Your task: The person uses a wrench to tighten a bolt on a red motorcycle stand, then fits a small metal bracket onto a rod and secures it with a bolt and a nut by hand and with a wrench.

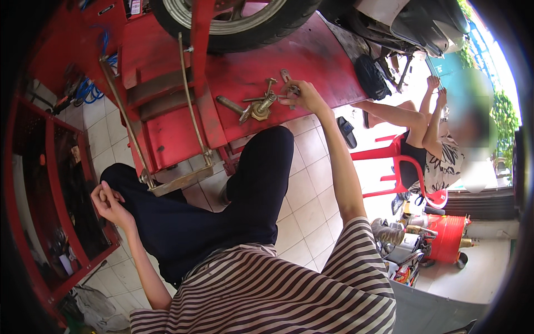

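My right hand [301, 97] is over the edge of the red platform [322, 55], fingers bent into a pinch. A small part seems to sit between them, too small to name. Just beneath those fingers lies a flat metal strip [285, 75]. To its left is a cluster of metal parts: a brassy fitting [261, 110], a T-shaped piece [271, 86] and a thick metal rod [229, 104]. My left hand [109, 205] hovers beside my left knee with its fingers curled; what they hold, if anything, is hidden.
A wheel with a tyre [267, 34] stands on the platform behind a red frame with a metal bar [183, 181]. At left is a red cabinet [53, 150]. On the right, a person sits on a red chair [400, 167] near a black sandal [346, 132] and a red bucket [446, 236].
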`<move>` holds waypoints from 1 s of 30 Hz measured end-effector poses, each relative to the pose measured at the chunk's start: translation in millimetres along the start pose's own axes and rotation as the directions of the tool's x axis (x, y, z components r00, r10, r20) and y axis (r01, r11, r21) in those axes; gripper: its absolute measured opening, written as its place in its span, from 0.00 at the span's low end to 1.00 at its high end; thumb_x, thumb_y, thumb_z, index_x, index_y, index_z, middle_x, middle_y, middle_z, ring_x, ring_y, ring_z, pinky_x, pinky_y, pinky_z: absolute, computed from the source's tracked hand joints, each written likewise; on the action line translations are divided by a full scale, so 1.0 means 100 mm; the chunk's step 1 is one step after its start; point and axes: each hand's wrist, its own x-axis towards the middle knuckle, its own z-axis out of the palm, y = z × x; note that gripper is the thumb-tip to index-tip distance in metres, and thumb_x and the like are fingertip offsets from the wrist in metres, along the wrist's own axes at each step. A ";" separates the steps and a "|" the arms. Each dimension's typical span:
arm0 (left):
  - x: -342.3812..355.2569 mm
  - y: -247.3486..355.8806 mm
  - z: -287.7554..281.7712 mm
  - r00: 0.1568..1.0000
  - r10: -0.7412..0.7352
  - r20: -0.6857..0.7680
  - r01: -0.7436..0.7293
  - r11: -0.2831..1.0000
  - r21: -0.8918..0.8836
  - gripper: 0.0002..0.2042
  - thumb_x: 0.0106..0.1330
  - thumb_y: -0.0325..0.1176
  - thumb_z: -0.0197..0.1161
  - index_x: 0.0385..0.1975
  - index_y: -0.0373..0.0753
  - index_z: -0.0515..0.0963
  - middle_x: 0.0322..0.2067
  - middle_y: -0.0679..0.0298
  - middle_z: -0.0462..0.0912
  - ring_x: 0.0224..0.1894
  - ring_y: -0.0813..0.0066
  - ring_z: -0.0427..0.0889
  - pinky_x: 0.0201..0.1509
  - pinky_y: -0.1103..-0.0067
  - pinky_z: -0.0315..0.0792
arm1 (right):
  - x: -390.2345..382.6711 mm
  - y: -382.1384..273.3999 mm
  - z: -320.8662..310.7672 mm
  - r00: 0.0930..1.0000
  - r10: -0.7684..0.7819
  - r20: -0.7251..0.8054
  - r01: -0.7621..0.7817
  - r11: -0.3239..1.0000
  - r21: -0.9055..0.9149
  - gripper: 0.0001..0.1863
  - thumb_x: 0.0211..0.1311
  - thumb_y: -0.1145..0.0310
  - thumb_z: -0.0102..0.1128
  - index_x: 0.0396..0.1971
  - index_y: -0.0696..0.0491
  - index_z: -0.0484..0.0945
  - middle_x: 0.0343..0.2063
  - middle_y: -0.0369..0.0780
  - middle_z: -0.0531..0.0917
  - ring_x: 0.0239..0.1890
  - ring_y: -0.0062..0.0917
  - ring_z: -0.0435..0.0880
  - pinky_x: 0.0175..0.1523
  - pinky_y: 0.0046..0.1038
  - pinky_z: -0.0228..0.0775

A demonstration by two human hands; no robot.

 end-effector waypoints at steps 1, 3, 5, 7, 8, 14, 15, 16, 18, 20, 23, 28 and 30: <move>0.01 0.00 0.00 1.000 0.005 -0.003 -0.005 1.000 0.014 0.08 0.74 0.34 0.60 0.36 0.37 0.72 0.18 0.74 0.62 0.19 0.90 0.62 0.19 0.87 0.55 | 0.02 0.02 0.00 0.997 -0.063 -0.038 0.062 0.998 -0.022 0.21 0.44 0.56 0.79 0.39 0.46 0.84 0.38 0.42 0.83 0.42 0.37 0.84 0.46 0.39 0.73; 0.01 -0.01 0.00 1.000 0.015 -0.007 -0.015 0.999 0.040 0.08 0.74 0.34 0.60 0.36 0.37 0.72 0.18 0.74 0.62 0.18 0.90 0.62 0.19 0.87 0.55 | 0.03 0.06 0.04 0.976 -0.186 -0.112 0.178 0.981 -0.077 0.20 0.45 0.57 0.79 0.36 0.48 0.84 0.32 0.42 0.83 0.38 0.35 0.83 0.43 0.36 0.72; 0.02 -0.03 -0.01 0.999 0.032 -0.006 -0.032 0.997 0.072 0.09 0.74 0.35 0.60 0.36 0.37 0.72 0.17 0.74 0.61 0.18 0.90 0.61 0.19 0.87 0.54 | 0.03 0.00 0.08 0.958 -0.229 -0.175 0.204 0.968 -0.148 0.19 0.46 0.55 0.78 0.36 0.47 0.84 0.32 0.41 0.82 0.39 0.36 0.83 0.43 0.37 0.72; 0.02 -0.03 -0.01 0.999 0.043 0.014 -0.044 0.996 0.079 0.10 0.74 0.36 0.60 0.35 0.37 0.72 0.17 0.74 0.61 0.18 0.90 0.61 0.19 0.87 0.54 | 0.02 -0.01 0.08 0.953 -0.233 -0.194 0.194 0.960 -0.200 0.19 0.46 0.53 0.78 0.36 0.46 0.84 0.32 0.41 0.81 0.40 0.37 0.82 0.44 0.39 0.71; 0.03 -0.04 0.01 0.999 0.039 0.019 -0.040 0.996 0.080 0.10 0.74 0.36 0.60 0.35 0.37 0.71 0.17 0.74 0.61 0.18 0.90 0.61 0.19 0.87 0.54 | 0.03 0.01 0.07 0.959 -0.216 -0.185 0.175 0.961 -0.216 0.20 0.46 0.52 0.77 0.36 0.45 0.84 0.33 0.41 0.81 0.41 0.37 0.82 0.44 0.40 0.71; 0.00 0.01 0.04 0.999 0.039 0.001 -0.039 0.992 0.119 0.09 0.74 0.36 0.60 0.36 0.37 0.71 0.17 0.74 0.62 0.18 0.90 0.61 0.20 0.87 0.53 | 0.04 -0.02 0.00 0.943 -0.273 -0.191 0.218 0.939 -0.267 0.25 0.43 0.48 0.78 0.38 0.47 0.83 0.37 0.42 0.80 0.43 0.40 0.81 0.47 0.41 0.72; 0.02 -0.07 0.01 1.000 0.029 -0.001 -0.029 0.994 0.106 0.09 0.74 0.35 0.60 0.36 0.37 0.71 0.17 0.75 0.62 0.17 0.90 0.61 0.20 0.87 0.54 | 0.03 -0.03 -0.02 0.930 -0.304 -0.204 0.246 0.931 -0.270 0.26 0.42 0.48 0.78 0.39 0.47 0.83 0.38 0.42 0.80 0.43 0.41 0.81 0.47 0.41 0.72; 0.03 -0.12 0.03 0.999 0.045 0.010 -0.046 0.993 0.113 0.08 0.74 0.35 0.60 0.36 0.38 0.72 0.17 0.75 0.63 0.17 0.90 0.61 0.19 0.87 0.54 | 0.01 0.06 -0.03 0.917 -0.314 -0.246 0.232 0.922 -0.311 0.29 0.42 0.49 0.79 0.41 0.51 0.82 0.38 0.43 0.81 0.43 0.41 0.82 0.48 0.40 0.72; 0.01 0.00 0.22 0.998 0.002 -0.055 0.009 0.980 0.196 0.07 0.73 0.34 0.61 0.36 0.38 0.72 0.18 0.75 0.67 0.18 0.90 0.64 0.19 0.87 0.55 | -0.11 0.08 -0.10 0.927 -0.257 -0.272 0.242 0.966 -0.088 0.28 0.42 0.55 0.82 0.41 0.56 0.81 0.36 0.44 0.84 0.38 0.33 0.86 0.41 0.35 0.74; 0.03 0.02 0.16 1.000 -0.012 -0.023 0.015 0.988 0.151 0.07 0.73 0.33 0.62 0.36 0.38 0.72 0.17 0.74 0.67 0.18 0.90 0.65 0.20 0.88 0.57 | -0.10 -0.06 -0.13 0.968 -0.193 -0.160 0.172 0.976 -0.132 0.25 0.46 0.54 0.79 0.42 0.51 0.82 0.29 0.41 0.85 0.32 0.32 0.85 0.41 0.34 0.73; 0.04 -0.04 0.13 0.999 -0.002 0.033 0.000 0.998 0.058 0.07 0.73 0.33 0.61 0.36 0.37 0.72 0.17 0.73 0.67 0.17 0.89 0.66 0.20 0.88 0.57 | -0.09 -0.13 -0.18 0.962 -0.239 -0.134 0.216 0.962 -0.168 0.19 0.50 0.58 0.76 0.38 0.53 0.82 0.21 0.40 0.83 0.27 0.27 0.84 0.36 0.32 0.69; -0.05 0.08 0.10 1.000 0.015 0.022 -0.016 0.999 0.044 0.09 0.74 0.34 0.58 0.34 0.36 0.70 0.18 0.71 0.69 0.17 0.87 0.65 0.19 0.86 0.57 | -0.31 -0.38 -0.23 0.933 -0.247 -0.263 0.233 0.969 -0.084 0.14 0.52 0.62 0.75 0.34 0.55 0.85 0.22 0.39 0.83 0.25 0.22 0.82 0.35 0.28 0.68; -0.24 0.14 0.08 1.000 -0.017 0.027 0.018 1.000 -0.016 0.10 0.76 0.35 0.55 0.34 0.36 0.70 0.18 0.69 0.69 0.16 0.86 0.66 0.19 0.86 0.58 | -0.49 -0.47 -0.25 0.900 -0.243 -0.362 0.237 0.970 -0.063 0.12 0.52 0.64 0.74 0.32 0.56 0.86 0.22 0.37 0.83 0.25 0.19 0.80 0.34 0.25 0.67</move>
